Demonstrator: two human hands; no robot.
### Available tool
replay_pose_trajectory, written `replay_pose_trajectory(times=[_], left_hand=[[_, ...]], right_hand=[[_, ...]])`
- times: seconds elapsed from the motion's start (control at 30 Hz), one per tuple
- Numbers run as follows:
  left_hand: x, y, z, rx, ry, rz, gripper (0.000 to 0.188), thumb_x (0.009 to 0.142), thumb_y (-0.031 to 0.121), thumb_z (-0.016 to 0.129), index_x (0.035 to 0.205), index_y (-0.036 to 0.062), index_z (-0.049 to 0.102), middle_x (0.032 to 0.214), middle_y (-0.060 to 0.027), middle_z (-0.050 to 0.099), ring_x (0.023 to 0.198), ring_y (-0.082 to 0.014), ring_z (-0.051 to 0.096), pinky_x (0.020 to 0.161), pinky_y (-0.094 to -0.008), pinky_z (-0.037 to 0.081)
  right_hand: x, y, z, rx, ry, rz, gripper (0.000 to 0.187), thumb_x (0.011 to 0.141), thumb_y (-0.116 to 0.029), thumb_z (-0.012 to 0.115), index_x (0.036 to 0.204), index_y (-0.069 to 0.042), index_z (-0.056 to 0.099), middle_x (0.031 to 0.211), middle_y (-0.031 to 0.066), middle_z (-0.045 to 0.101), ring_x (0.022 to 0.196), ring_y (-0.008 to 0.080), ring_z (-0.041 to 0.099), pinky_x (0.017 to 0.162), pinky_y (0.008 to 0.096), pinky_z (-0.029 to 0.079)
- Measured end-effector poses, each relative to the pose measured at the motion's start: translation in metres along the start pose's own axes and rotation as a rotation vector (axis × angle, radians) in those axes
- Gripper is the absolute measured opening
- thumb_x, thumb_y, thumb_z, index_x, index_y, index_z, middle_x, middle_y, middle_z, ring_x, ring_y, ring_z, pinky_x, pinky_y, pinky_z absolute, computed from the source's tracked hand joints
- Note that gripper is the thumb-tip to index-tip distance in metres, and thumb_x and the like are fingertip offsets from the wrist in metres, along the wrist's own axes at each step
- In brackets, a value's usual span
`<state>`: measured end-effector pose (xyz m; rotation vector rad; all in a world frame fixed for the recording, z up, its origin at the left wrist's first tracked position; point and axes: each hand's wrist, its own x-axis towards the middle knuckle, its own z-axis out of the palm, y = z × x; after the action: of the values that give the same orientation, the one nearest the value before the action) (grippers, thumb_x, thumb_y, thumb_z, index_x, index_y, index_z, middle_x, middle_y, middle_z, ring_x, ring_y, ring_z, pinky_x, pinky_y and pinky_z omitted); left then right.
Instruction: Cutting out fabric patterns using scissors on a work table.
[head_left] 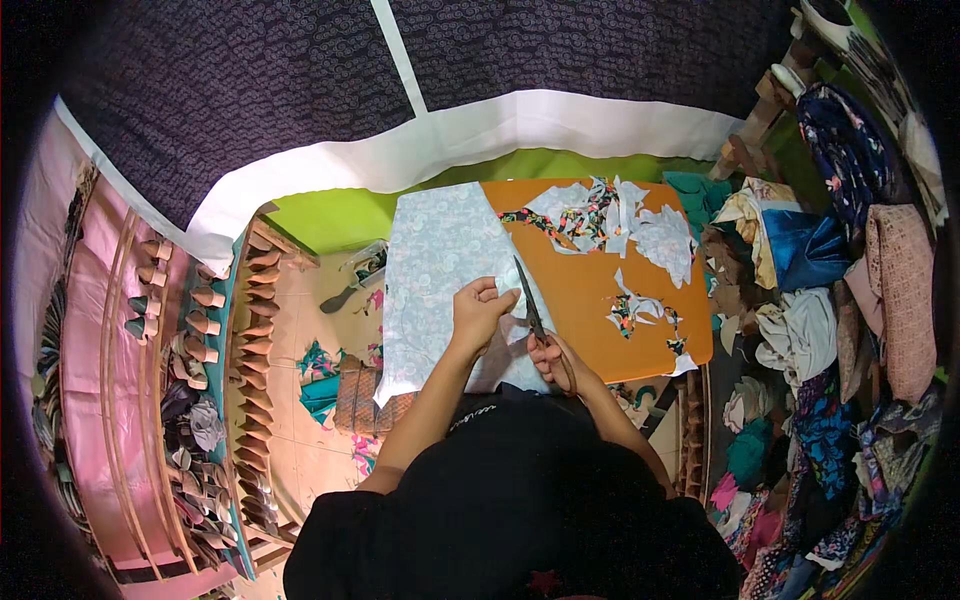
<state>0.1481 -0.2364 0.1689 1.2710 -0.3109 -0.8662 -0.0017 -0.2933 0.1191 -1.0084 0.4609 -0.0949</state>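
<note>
Grips dark scissors [529, 300] in the right hand [551, 360] and pinches pale patterned fabric [445, 240] in the left hand [481, 315], with scraps [662, 240] seemingly trimmed already, much left uncut.

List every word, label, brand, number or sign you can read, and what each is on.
None can be read.
Black clothing: small white lettering, too small and slanted to read.
Same clothing, lower: small reddish mark; can't tell whether it is text.
Scissors and pale patterned cloth: no text visible.
</note>
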Motion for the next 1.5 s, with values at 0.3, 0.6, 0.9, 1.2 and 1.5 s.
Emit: replay_pose_trajectory(times=[0.3, 0.6, 0.9, 1.2, 1.5], left_hand=[[0.001, -0.003, -0.003, -0.033, -0.002, -0.043, 0.019, 0.068, -0.002, 0.060, 0.084, -0.0062, 0.051, 0.069, -0.0070, 0.057, 0.057, -0.0085, 0.052, 0.051, -0.0179, 0.041], [0.001, -0.002, -0.002, 0.014, -0.015, -0.087, 0.019, 0.067, -0.001, 0.061, 0.083, -0.0061, 0.052, 0.069, -0.0068, 0.057, 0.055, -0.0079, 0.052, 0.049, -0.0182, 0.041], [0.000, -0.004, -0.007, 0.019, -0.047, -0.130, 0.019, 0.066, 0.000, 0.062, 0.082, -0.0056, 0.053, 0.067, -0.0059, 0.058, 0.053, -0.0069, 0.051, 0.048, -0.0179, 0.041], [-0.002, 0.003, -0.004, -0.019, -0.053, -0.157, 0.020, 0.066, 0.000, 0.062, 0.083, -0.0054, 0.053, 0.068, -0.0064, 0.058, 0.053, -0.0071, 0.051, 0.047, -0.0181, 0.042], [-0.001, -0.002, -0.007, 0.036, -0.078, -0.154, 0.019, 0.064, -0.001, 0.062, 0.080, -0.0036, 0.053, 0.064, -0.0037, 0.057, 0.050, -0.0058, 0.049, 0.045, -0.0174, 0.038]], right_hand=[[-0.001, -0.001, 0.001, -0.184, 0.028, -0.129, 0.056, 0.069, -0.061, 0.049, 0.082, -0.007, 0.037, 0.058, -0.0047, 0.030, 0.044, 0.0034, 0.026, 0.038, 0.0167, 0.023], [0.003, 0.003, -0.007, -0.337, 0.069, -0.145, 0.062, 0.066, -0.067, 0.044, 0.078, -0.007, 0.037, 0.055, -0.0034, 0.031, 0.044, 0.0052, 0.029, 0.037, 0.0176, 0.025], [-0.005, -0.015, 0.006, -0.390, 0.066, -0.205, 0.071, 0.059, -0.075, 0.035, 0.076, -0.006, 0.038, 0.053, -0.0034, 0.033, 0.044, 0.0050, 0.032, 0.037, 0.0180, 0.027], [-0.007, -0.011, 0.003, -0.478, 0.087, -0.209, 0.070, 0.059, -0.075, 0.034, 0.074, -0.007, 0.038, 0.054, -0.0037, 0.033, 0.044, 0.0047, 0.033, 0.038, 0.0181, 0.028], [-0.001, -0.006, -0.004, -0.328, 0.104, -0.146, 0.062, 0.069, -0.069, 0.033, 0.070, -0.007, 0.039, 0.053, -0.0031, 0.035, 0.045, 0.0069, 0.035, 0.039, 0.0208, 0.029]])
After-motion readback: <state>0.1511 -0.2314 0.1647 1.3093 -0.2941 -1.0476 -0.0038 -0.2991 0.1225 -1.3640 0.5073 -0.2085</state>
